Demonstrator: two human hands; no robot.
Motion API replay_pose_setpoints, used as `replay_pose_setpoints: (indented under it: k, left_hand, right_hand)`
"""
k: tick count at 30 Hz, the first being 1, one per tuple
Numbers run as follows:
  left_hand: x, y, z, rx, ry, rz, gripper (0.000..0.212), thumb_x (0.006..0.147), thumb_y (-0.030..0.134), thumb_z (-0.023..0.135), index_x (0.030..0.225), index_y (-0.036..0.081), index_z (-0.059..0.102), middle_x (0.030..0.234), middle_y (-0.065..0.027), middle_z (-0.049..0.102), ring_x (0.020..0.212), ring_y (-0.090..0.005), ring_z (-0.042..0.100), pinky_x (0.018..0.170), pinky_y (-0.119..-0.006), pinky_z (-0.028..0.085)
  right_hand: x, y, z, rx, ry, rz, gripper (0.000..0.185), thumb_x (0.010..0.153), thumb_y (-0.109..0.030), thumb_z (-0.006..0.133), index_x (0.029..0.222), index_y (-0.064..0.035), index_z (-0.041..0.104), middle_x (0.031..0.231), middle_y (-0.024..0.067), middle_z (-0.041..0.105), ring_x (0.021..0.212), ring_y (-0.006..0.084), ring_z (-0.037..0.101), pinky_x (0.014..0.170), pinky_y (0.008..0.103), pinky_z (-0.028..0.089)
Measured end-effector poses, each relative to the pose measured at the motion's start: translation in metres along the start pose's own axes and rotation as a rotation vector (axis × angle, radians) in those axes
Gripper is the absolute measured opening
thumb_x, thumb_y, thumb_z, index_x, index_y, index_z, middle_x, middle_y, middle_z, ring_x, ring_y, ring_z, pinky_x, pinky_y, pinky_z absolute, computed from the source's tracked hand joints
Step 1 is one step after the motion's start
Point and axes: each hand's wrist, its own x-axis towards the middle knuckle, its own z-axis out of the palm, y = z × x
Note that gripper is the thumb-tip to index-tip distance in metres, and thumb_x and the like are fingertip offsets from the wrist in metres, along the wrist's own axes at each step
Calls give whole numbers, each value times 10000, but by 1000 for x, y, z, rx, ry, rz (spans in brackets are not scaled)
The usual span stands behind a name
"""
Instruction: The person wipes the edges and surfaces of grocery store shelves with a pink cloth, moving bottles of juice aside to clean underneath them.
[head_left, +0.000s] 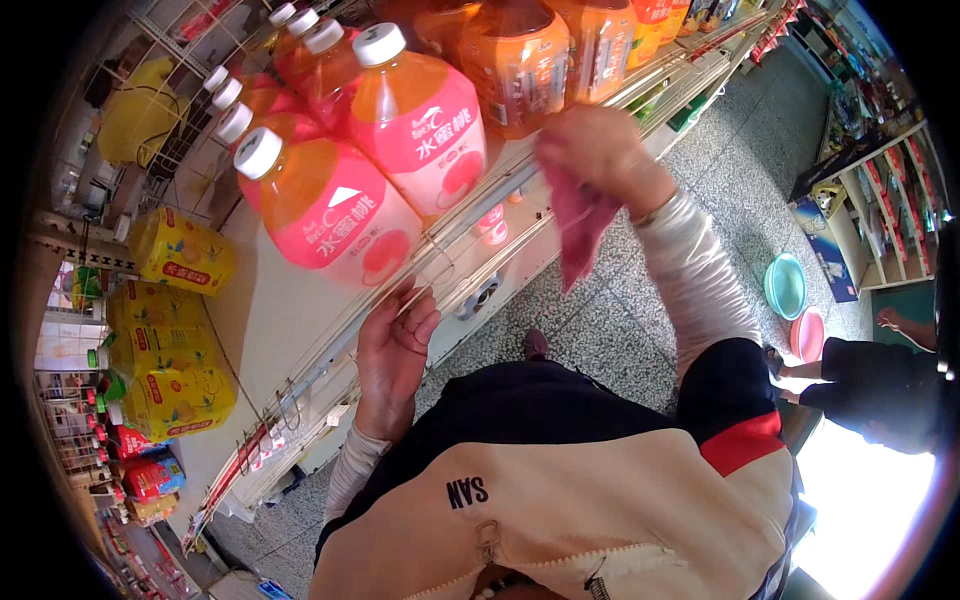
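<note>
My right hand (600, 154) grips a pink cloth (576, 217) at the front edge of a shop shelf (259, 322), beside orange-labelled drink bottles (514, 67). The cloth hangs down over the tiled floor. With curled fingers, my left hand (397, 349) touches the wire rail (337, 341) along the shelf's edge, and its thumb and fingertips meet around a thin wire. Just above it stand large peach drink bottles (334, 202) with pink labels and white caps, grouped in rows.
Yellow-labelled bottles (180, 401) stand on the shelf's left part. Metal hooks (287, 405) hang from the rail. A teal basin (785, 286) and a pink basin (808, 334) lie on the speckled floor (615, 322) at right, near another person (870, 382). Stocked shelves (892, 202) stand beyond.
</note>
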Motion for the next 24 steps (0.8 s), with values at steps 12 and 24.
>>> replay_pose_setpoints:
  k: [12,24]
  left_hand:
    - [8,0,-10,0,-72,-28,268,885,123,530,1131,20,555,1111,-101,617,987,-205,621,850,-335,524]
    - [8,-2,-8,-12,-34,-19,279,876,111,540,1135,9,550,1118,-129,611,955,-194,630,829,-325,534]
  right_hand:
    - [-10,-75,11,126,-60,-201,271,797,-293,491,742,-83,653,820,116,634,812,302,610,732,410,493]
    - [-13,-6,-1,-372,-153,-71,221,801,-327,541,899,-169,660,960,47,629,909,240,617,771,392,523]
